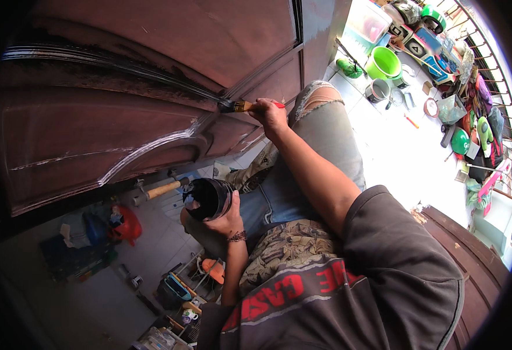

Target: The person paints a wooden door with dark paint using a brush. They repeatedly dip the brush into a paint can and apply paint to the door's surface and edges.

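My right hand (269, 115) grips a paintbrush (242, 107) with a red-ended handle. Its dark bristles touch the moulding of a reddish-brown panelled door (151, 111), where wet-looking dark paint lies along the groove. Lower down, my left hand (225, 219) is wrapped round a round container of dark paint (210, 199), held tilted so its open top shows. Part of that container's side is hidden by my fingers. A pale curved moulding (145, 150) on the door lies between the brush and the container.
A wooden-handled tool (161, 190) sits by the door's lower edge, beside the container. On the tiled floor at the upper right stand a lime-green bucket (384, 63) and a grey pail (377, 91), with piled goods beyond. A red object (127, 225) and a tool rack lie lower left.
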`<state>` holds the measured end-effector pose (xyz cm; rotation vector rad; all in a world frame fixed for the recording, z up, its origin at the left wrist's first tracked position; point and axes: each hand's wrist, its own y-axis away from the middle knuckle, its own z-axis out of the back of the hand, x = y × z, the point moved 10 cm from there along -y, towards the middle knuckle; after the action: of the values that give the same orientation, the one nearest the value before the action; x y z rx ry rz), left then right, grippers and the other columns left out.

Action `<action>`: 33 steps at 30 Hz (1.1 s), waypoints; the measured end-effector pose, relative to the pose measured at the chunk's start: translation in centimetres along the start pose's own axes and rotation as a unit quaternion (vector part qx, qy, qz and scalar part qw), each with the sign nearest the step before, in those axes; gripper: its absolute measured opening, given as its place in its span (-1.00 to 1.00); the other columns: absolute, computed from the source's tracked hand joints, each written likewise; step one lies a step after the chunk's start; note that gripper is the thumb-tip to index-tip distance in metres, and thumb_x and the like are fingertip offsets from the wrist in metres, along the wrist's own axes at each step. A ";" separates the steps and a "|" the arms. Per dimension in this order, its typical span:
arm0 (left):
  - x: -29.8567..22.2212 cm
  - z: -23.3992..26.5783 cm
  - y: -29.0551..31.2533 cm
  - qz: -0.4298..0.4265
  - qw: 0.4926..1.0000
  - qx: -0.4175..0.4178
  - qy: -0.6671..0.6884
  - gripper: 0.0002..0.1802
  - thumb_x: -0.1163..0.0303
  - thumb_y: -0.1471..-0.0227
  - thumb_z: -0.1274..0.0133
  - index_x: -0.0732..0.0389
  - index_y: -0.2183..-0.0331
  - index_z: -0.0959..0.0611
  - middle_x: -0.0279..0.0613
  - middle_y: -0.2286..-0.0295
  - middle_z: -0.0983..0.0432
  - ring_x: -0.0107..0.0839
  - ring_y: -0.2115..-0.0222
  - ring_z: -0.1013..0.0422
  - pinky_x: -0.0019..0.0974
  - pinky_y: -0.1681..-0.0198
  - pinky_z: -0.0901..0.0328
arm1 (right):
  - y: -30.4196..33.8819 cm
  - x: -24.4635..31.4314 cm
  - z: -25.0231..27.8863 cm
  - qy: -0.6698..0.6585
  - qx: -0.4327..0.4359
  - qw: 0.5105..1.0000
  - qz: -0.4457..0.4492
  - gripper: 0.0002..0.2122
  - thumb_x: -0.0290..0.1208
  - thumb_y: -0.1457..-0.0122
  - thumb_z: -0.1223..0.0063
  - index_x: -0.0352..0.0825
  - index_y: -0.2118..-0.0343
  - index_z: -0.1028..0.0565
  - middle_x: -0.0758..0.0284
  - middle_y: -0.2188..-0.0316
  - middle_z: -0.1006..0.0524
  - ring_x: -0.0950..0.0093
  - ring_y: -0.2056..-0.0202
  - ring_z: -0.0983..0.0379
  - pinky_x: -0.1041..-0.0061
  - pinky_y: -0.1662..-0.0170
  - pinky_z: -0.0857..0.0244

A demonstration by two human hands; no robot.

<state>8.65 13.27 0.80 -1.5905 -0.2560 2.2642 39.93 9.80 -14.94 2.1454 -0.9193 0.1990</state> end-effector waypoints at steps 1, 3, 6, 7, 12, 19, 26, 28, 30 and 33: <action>-0.1 0.1 0.1 -0.003 1.000 0.000 -0.011 0.10 0.41 0.36 -0.53 0.40 -0.17 -0.26 0.02 -0.08 -0.31 -0.20 -0.09 -0.32 -0.12 -0.20 -0.26 | -0.1 0.0 0.7 0.029 -0.015 0.999 0.009 -0.80 -0.55 -0.06 -0.11 -0.39 0.22 -0.45 0.20 0.36 -0.55 0.26 0.34 -0.58 0.32 0.18 -0.53; 0.1 0.2 0.1 -0.007 1.000 0.001 -0.022 0.09 0.41 0.36 -0.53 0.40 -0.16 -0.26 0.02 -0.08 -0.31 -0.20 -0.09 -0.32 -0.12 -0.20 -0.27 | 0.1 0.5 1.6 0.030 -0.028 0.999 0.023 -0.80 -0.55 -0.08 -0.11 -0.40 0.21 -0.45 0.20 0.36 -0.55 0.25 0.34 -0.59 0.33 0.24 -0.54; 0.4 0.1 0.1 0.001 1.000 0.002 0.001 0.09 0.41 0.36 -0.52 0.40 -0.17 -0.25 0.04 -0.08 -0.30 -0.19 -0.09 -0.32 -0.11 -0.19 -0.28 | 0.3 1.0 -1.5 -0.045 0.089 0.995 -0.005 -0.82 -0.54 -0.08 -0.13 -0.41 0.24 -0.45 0.20 0.36 -0.56 0.26 0.33 -0.59 0.35 0.31 -0.55; 0.0 -0.3 0.0 0.012 1.000 0.004 0.024 0.09 0.41 0.35 -0.52 0.41 -0.17 -0.24 0.04 -0.08 -0.30 -0.18 -0.09 -0.32 -0.11 -0.19 -0.29 | 1.0 1.5 -2.1 -0.025 0.055 0.998 0.014 -0.85 -0.50 -0.10 -0.14 -0.44 0.30 -0.47 0.17 0.38 -0.57 0.33 0.38 -0.59 0.42 0.32 -0.56; 0.3 0.4 0.1 -0.031 0.998 0.011 -0.058 0.10 0.43 0.36 -0.52 0.40 -0.17 -0.23 0.04 -0.09 -0.29 -0.19 -0.08 -0.33 -0.11 -0.20 -0.27 | 1.5 2.6 -1.1 0.045 0.014 0.997 0.069 -0.86 -0.49 -0.14 -0.15 -0.45 0.31 -0.48 0.18 0.40 -0.59 0.38 0.38 -0.60 0.43 0.31 -0.57; -0.4 -0.2 0.4 0.009 1.000 -0.003 -0.001 0.10 0.44 0.38 -0.52 0.38 -0.17 -0.25 0.02 -0.10 -0.29 -0.20 -0.10 -0.30 -0.12 -0.21 -0.24 | 1.2 3.2 -0.9 0.145 -0.011 0.984 0.106 -0.89 -0.53 -0.15 -0.16 -0.45 0.33 -0.49 0.19 0.41 -0.58 0.40 0.42 -0.59 0.44 0.35 -0.57; 1.0 0.1 0.6 -0.021 0.998 0.007 -0.057 0.13 0.46 0.39 -0.52 0.37 -0.19 -0.22 0.02 -0.11 -0.28 -0.19 -0.12 -0.29 -0.10 -0.23 -0.22 | 6.7 4.7 -4.6 0.178 0.037 0.936 0.301 -0.93 -0.53 -0.12 -0.15 -0.38 0.38 -0.49 0.33 0.47 -0.57 0.57 0.44 -0.50 0.55 0.31 -0.42; 0.8 0.3 0.5 -0.034 0.997 0.011 -0.072 0.13 0.46 0.38 -0.52 0.36 -0.19 -0.21 0.02 -0.11 -0.27 -0.19 -0.12 -0.29 -0.10 -0.23 -0.22 | 6.9 3.2 -4.9 0.249 0.027 0.916 0.312 -0.90 -0.51 -0.20 -0.14 -0.38 0.28 -0.45 0.36 0.37 -0.55 0.59 0.36 -0.48 0.60 0.22 -0.38; 0.6 0.4 0.5 -0.044 0.995 0.013 -0.088 0.13 0.47 0.38 -0.51 0.36 -0.20 -0.21 0.03 -0.12 -0.26 -0.18 -0.12 -0.29 -0.10 -0.24 -0.21 | 8.1 2.6 -4.9 0.290 0.012 0.889 0.353 -0.87 -0.48 -0.18 -0.17 -0.37 0.29 -0.45 0.36 0.41 -0.54 0.58 0.34 -0.46 0.57 0.20 -0.37; 0.5 0.7 0.6 -0.044 0.996 0.008 -0.081 0.13 0.47 0.37 -0.51 0.35 -0.20 -0.21 0.03 -0.12 -0.26 -0.18 -0.12 -0.28 -0.09 -0.24 -0.21 | 8.0 1.3 -5.1 0.344 0.045 0.891 0.293 -0.85 -0.46 -0.15 -0.18 -0.37 0.30 -0.44 0.36 0.41 -0.54 0.57 0.34 -0.45 0.55 0.19 -0.37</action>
<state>7.72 12.95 0.45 -1.3616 -0.3429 2.3229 36.25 9.18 -6.09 1.6023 -1.0871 1.2341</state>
